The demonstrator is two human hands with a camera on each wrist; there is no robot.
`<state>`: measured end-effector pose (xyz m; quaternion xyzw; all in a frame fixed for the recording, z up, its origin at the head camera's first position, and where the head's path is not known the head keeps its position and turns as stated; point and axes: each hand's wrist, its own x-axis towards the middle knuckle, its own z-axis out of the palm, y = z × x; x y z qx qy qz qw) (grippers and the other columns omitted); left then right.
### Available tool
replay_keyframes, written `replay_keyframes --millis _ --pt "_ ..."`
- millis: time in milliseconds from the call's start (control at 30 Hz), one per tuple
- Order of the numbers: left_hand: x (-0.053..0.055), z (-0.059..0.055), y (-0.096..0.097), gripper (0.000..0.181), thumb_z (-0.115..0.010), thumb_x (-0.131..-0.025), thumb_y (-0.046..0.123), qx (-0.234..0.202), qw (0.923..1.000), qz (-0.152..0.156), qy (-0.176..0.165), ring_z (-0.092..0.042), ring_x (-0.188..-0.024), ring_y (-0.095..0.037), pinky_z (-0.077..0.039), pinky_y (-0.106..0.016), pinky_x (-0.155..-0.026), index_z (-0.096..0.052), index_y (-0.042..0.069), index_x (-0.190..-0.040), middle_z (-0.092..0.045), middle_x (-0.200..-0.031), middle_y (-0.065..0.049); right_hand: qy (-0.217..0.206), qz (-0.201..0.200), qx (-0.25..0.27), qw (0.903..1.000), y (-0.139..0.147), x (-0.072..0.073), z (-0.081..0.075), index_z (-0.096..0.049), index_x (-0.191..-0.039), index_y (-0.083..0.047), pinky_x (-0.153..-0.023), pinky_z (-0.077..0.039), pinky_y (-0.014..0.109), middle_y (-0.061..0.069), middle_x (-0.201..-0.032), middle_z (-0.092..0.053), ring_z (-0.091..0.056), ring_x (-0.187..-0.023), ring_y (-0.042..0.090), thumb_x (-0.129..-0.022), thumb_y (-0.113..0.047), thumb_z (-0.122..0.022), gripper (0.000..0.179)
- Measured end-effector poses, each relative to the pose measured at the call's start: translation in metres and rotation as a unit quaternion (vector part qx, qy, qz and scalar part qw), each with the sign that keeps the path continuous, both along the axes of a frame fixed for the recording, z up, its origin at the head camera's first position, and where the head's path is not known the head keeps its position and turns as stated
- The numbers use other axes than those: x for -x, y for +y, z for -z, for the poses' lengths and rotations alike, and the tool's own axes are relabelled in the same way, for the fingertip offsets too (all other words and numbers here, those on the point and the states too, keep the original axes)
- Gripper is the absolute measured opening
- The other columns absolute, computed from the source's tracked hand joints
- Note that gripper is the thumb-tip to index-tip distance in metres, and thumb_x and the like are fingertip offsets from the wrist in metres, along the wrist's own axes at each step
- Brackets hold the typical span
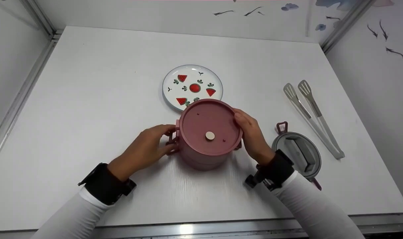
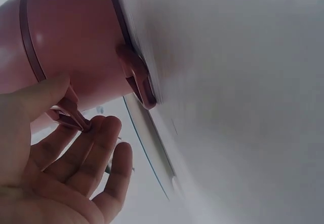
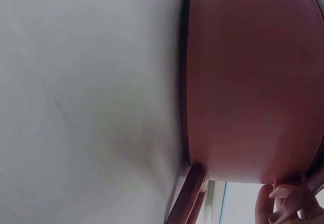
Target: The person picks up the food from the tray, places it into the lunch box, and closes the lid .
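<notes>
A dusky pink round lunch box [image 1: 209, 126] stands upright near the middle of the table, its lid bearing a small pale knob [image 1: 210, 136]. At its left side, my left hand [image 1: 145, 144] pinches the upper side clip [image 2: 76, 115] between thumb and fingers. A lower clip [image 2: 137, 77] hangs out close to the table. My right hand [image 1: 252, 136] grips the opposite side; its fingers [image 3: 263, 203] curl about the upper clip there, partly hidden by the box in the head view. Another lower clip [image 3: 187, 198] sticks out near the table.
Behind the box, overlapped by it, lies a white plate [image 1: 174, 79] with watermelon prints. A grey round lid [image 1: 315, 152] with maroon clips sits beside my right wrist. Metal tongs [image 1: 324, 122] with slotted ends lie farther right. Walls border the table's back and sides.
</notes>
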<state>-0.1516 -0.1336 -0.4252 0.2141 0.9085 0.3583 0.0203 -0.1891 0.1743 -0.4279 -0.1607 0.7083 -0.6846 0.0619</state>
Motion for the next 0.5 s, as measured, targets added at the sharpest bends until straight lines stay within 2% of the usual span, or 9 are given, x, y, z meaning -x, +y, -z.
replay_keyframes --millis 167,233,300,333,400,433,500 --pt "-0.002 0.001 0.006 0.044 -0.078 -0.087 0.019 0.042 0.9980 -0.010 0.046 -0.066 -0.103 -0.017 -0.055 -0.039 -0.096 -0.066 0.011 -0.128 -0.072 -0.115 -0.004 -0.004 -0.009 0.024 0.9997 0.000 0.003 0.000 -0.057 -0.140 -0.009 -0.100 -0.048 0.027 0.010 -0.133 -0.060 -0.055 -0.121 0.020 -0.107 -0.029 -0.036 0.044" --pt "-0.003 0.001 0.008 0.041 -0.078 -0.087 0.019 0.055 0.9963 -0.014 0.064 -0.068 -0.100 -0.019 -0.056 -0.040 -0.093 -0.067 0.010 -0.126 -0.073 -0.114 -0.007 -0.004 -0.011 0.025 0.9996 0.000 0.003 0.000 -0.057 -0.139 -0.010 -0.095 -0.050 0.026 0.010 -0.130 -0.061 -0.057 -0.116 0.020 -0.106 -0.030 -0.036 0.044" --pt "-0.003 -0.001 0.009 0.040 -0.076 -0.088 0.021 0.065 0.9956 -0.012 0.066 -0.069 -0.102 -0.020 -0.056 -0.041 -0.093 -0.067 0.009 -0.125 -0.073 -0.115 -0.008 -0.004 -0.011 0.023 0.9997 0.000 0.004 0.000 -0.058 -0.139 -0.011 -0.089 -0.051 0.026 0.010 -0.129 -0.062 -0.058 -0.110 0.020 -0.106 -0.031 -0.036 0.044" --pt "-0.003 -0.003 0.008 0.040 -0.076 -0.089 0.021 0.065 0.9962 -0.009 0.058 -0.068 -0.104 -0.021 -0.056 -0.041 -0.094 -0.066 0.009 -0.126 -0.073 -0.116 -0.008 -0.004 -0.011 0.023 0.9997 0.000 0.004 0.000 -0.058 -0.139 -0.012 -0.088 -0.051 0.025 0.010 -0.128 -0.062 -0.058 -0.109 0.020 -0.106 -0.031 -0.036 0.044" --pt "-0.002 -0.009 0.005 0.041 -0.071 -0.091 0.022 0.048 0.9987 -0.006 0.018 -0.065 -0.115 -0.023 -0.052 -0.044 -0.101 -0.064 0.010 -0.129 -0.070 -0.123 -0.007 0.000 -0.013 0.020 0.9997 0.000 0.005 0.001 -0.058 -0.139 -0.013 -0.088 -0.050 0.025 0.010 -0.129 -0.062 -0.058 -0.109 0.020 -0.106 -0.032 -0.037 0.044" --pt "-0.001 -0.014 0.004 0.041 -0.068 -0.093 0.022 0.027 0.9996 -0.007 -0.005 -0.062 -0.120 -0.023 -0.050 -0.045 -0.104 -0.063 0.010 -0.132 -0.068 -0.126 -0.006 0.004 -0.014 0.019 0.9997 -0.001 0.005 0.001 -0.058 -0.140 -0.013 -0.089 -0.050 0.026 0.010 -0.130 -0.062 -0.057 -0.111 0.020 -0.105 -0.032 -0.037 0.044" --pt "0.005 -0.023 0.003 0.040 -0.060 -0.096 0.021 -0.049 0.9973 -0.016 -0.052 -0.057 -0.128 -0.022 -0.044 -0.046 -0.110 -0.060 0.011 -0.135 -0.064 -0.133 -0.005 0.014 -0.016 0.014 0.9997 -0.001 0.005 0.003 -0.056 -0.141 -0.013 -0.092 -0.050 0.026 0.009 -0.133 -0.061 -0.056 -0.114 0.021 -0.105 -0.033 -0.036 0.046"
